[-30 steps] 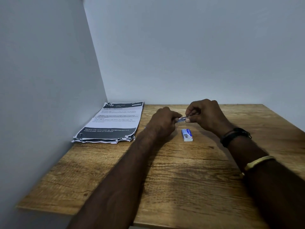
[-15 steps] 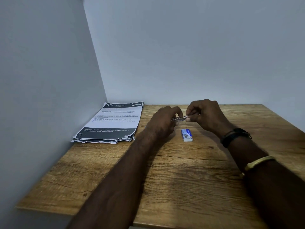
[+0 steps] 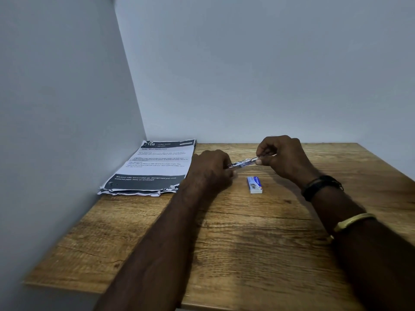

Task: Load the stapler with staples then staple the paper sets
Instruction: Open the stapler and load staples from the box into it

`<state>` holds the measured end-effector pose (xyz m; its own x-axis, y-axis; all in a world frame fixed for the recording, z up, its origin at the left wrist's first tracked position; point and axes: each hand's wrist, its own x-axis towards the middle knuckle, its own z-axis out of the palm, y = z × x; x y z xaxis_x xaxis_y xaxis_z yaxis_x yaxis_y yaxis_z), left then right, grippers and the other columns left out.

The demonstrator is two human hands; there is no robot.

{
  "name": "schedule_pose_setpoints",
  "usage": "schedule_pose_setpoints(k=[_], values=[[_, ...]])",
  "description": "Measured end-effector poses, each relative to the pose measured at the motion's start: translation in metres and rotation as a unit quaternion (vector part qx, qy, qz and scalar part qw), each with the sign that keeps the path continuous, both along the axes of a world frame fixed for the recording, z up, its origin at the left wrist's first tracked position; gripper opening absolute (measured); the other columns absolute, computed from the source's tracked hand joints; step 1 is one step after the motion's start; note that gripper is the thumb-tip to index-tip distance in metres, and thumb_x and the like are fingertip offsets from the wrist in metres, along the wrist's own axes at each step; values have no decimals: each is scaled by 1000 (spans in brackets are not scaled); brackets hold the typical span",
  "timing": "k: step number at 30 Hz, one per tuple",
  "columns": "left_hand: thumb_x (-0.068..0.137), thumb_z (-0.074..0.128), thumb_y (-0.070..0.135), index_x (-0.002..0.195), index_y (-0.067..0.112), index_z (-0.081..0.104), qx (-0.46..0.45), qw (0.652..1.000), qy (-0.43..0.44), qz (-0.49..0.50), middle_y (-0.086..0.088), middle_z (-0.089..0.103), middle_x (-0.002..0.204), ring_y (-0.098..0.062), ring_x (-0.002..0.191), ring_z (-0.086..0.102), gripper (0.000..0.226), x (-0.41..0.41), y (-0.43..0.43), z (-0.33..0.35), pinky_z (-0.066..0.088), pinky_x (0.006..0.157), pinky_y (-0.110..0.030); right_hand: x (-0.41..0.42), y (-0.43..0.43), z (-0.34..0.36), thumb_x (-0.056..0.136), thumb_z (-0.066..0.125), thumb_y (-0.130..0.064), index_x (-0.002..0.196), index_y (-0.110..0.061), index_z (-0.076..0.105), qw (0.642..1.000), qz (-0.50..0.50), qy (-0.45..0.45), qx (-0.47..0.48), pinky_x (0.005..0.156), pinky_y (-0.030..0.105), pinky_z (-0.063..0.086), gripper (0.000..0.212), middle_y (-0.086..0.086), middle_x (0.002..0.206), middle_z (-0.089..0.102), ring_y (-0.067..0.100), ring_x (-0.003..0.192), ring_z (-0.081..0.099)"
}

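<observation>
Hands meet over the far middle of the table, both on one object.

Right hand [image 3: 285, 158]: fingers curled, with thumb and forefinger pinching the right end of the stapler [image 3: 243, 163]. The thumbnail is visible under the bar.

Left hand [image 3: 211, 169]: back of the hand toward the camera, fingers curled inward around the stapler's left end. The fingertips are hidden behind the hand.

Stapler: slim and silvery, with a blue-and-white patch mid-length. It is held in the air between the two hands, tilted so the right end is higher than the left. Whether the magazine is open cannot be told at this size. A thin metal strip possibly runs on into the right hand's grip.

Staple box [image 3: 254, 184]: small, white with blue print. It lies flat on the wooden table [image 3: 247, 254] on the near side of the stapler, apart from both hands.

Paper stack [image 3: 155, 167]: sits in the far left corner, against the left wall [image 3: 56, 108]. The top sheet is printed, with dark bands at head and foot, and the stack's near edge is ragged. The left wrist overlaps the stack's right side in view, but contact cannot be told.

Right forearm: black wristband [image 3: 318, 186] at the wrist, gold bangle [image 3: 352, 221] further up the arm.
</observation>
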<state>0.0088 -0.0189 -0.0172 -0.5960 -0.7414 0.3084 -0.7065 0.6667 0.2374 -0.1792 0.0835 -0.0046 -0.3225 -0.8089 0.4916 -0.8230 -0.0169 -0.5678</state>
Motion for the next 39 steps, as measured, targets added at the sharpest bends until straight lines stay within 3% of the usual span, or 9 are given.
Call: schedule_pose_setpoints(k=[5,9,12,17,24,27,31,36,39], values=[[78,81,46,90,27,66,78,990,114,17,8,67,95,-15,96,62,27,8,-13,1,47,84,-30,-2,-2,0,73,88,-7,87,-11,81,999,-28,14,-4,67,6,38,17,-1,73,70,12,75,65],[67,93,23,91,11,72,193,936,293,-15,-8,76,86,-17,73,67,33,12,-13,6,57,75,-35,-2,-1,-1,75,87,-8,90,-12,82,999,-41,15,5,73,16,39,16,4,81,75,12,78,64],[66,93,11,99,10,68,210,910,358,-13,-11,77,88,-23,80,73,42,11,-11,5,60,79,-39,0,-2,1,74,88,-11,90,-14,82,999,-40,25,8,77,19,38,17,3,80,74,13,80,65],[59,95,14,94,13,69,168,908,385,-20,1,76,80,-13,78,72,43,2,-12,2,58,74,-30,7,-2,8,69,91,-12,85,-16,81,999,-16,-9,-40,67,4,40,20,-4,75,73,10,77,69],[72,89,12,99,6,76,197,907,356,-108,2,68,73,-9,65,65,31,-6,-4,1,61,64,-26,28,-8,5,74,85,-3,95,-16,79,993,17,-62,-102,75,11,53,26,-4,92,76,5,83,71],[77,86,11,109,6,75,225,895,360,-138,-3,66,75,-18,76,67,34,-6,-3,1,64,74,-35,27,-7,3,74,86,-3,106,-18,76,984,14,-135,-118,70,5,52,36,-8,104,73,0,84,72],[75,85,5,108,12,75,277,867,383,-159,-3,65,74,-38,85,71,36,-9,2,2,63,83,-50,28,-8,0,74,85,0,107,-15,74,971,22,-196,-134,75,18,59,37,-1,98,74,4,80,74],[73,87,5,110,9,76,310,860,366,-174,-13,75,97,-21,79,72,39,-10,5,2,64,69,-32,31,-12,-4,80,74,12,108,-10,74,953,85,-262,-126,83,31,63,36,7,94,76,12,86,76],[75,87,8,115,6,71,327,853,369,-169,-20,73,105,-23,84,71,43,-9,6,3,64,69,-34,30,-14,-4,85,71,9,107,-8,74,947,106,-279,-121,85,33,61,28,10,98,78,19,94,76]])
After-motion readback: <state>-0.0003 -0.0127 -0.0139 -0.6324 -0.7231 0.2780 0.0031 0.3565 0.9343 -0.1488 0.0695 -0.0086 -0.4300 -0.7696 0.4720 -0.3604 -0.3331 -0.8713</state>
